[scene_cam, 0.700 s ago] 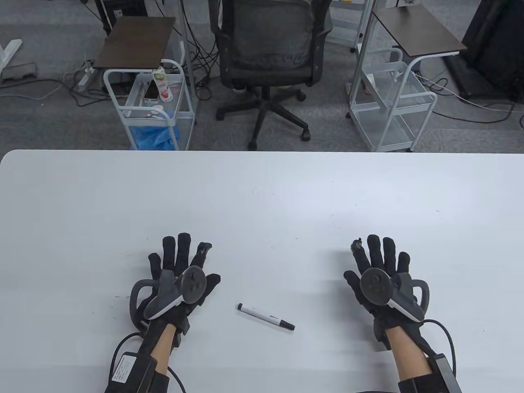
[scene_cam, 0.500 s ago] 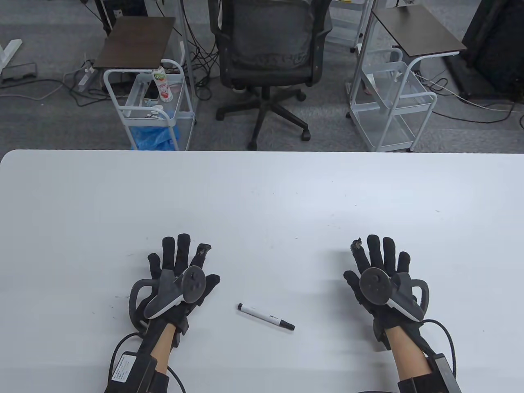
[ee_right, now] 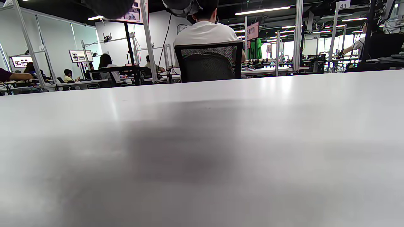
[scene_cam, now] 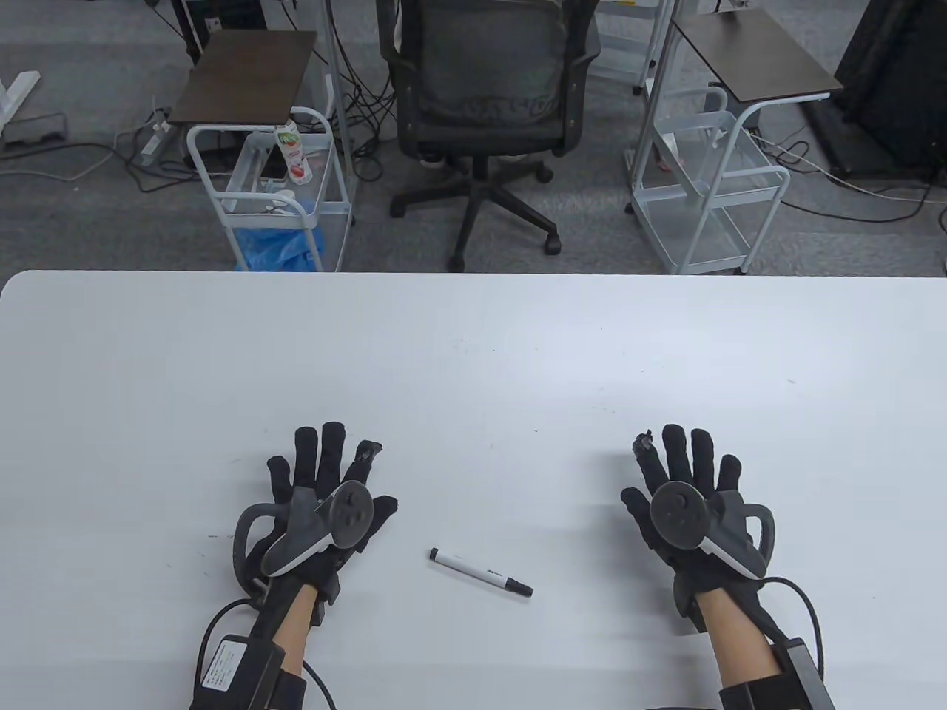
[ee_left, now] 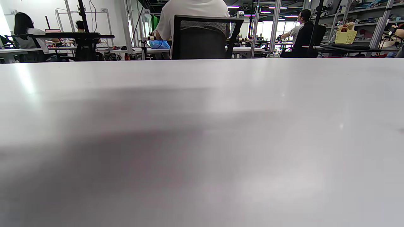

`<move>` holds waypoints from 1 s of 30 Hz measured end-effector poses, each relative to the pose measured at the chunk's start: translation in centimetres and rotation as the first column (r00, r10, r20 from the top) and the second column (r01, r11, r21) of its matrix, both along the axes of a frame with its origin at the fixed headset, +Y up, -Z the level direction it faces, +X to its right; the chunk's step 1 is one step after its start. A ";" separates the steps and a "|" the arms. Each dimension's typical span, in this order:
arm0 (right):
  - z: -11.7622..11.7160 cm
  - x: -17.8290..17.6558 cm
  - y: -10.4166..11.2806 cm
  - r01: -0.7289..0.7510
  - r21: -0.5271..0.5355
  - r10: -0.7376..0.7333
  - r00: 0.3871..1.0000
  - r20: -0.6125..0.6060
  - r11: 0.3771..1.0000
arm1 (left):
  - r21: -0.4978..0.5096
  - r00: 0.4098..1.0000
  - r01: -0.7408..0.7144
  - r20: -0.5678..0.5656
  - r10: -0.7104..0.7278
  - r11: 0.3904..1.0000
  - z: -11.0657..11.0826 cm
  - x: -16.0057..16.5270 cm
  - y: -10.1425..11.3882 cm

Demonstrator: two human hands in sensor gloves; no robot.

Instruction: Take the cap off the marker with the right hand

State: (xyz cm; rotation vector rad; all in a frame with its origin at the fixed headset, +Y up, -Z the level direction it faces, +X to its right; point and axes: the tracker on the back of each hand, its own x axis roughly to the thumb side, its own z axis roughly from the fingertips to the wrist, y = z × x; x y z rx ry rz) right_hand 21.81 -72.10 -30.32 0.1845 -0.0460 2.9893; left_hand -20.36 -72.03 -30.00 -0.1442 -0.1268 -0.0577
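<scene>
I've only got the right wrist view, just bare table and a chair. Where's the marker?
Observer: The marker lies flat on the white table, between the two hands, near the front edge.
Operator: Which end has the cap?
Observer: The black cap is on the end toward the right hand, and it is on the marker.
Operator: Is either hand touching it?
Observer: No. The left hand and the right hand rest flat on the table, fingers spread, each apart from the marker.
</scene>
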 end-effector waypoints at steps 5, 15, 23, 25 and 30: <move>0.0 0.0 0.0 0.005 -0.008 -0.005 1.000 0.000 1.000 | -0.007 1.000 0.008 0.002 -0.008 1.000 0.0 0.1 -0.1; 0.1 0.1 0.3 0.029 0.005 -0.029 1.000 0.006 1.000 | 0.050 0.995 -0.074 0.069 0.070 0.996 0.8 1.3 1.4; 0.4 -0.4 0.5 0.040 0.017 -0.040 0.999 -0.023 0.999 | -0.032 0.912 -0.267 0.314 0.264 0.963 2.1 5.6 1.9; 0.4 -0.5 0.5 0.046 0.010 -0.045 0.998 -0.033 0.999 | -0.083 0.895 -0.259 0.354 0.271 0.962 2.3 7.0 1.3; 0.5 -0.7 0.4 0.052 0.007 -0.052 0.997 -0.049 0.999 | -0.186 0.879 -0.194 0.403 0.255 0.963 2.5 9.2 -0.8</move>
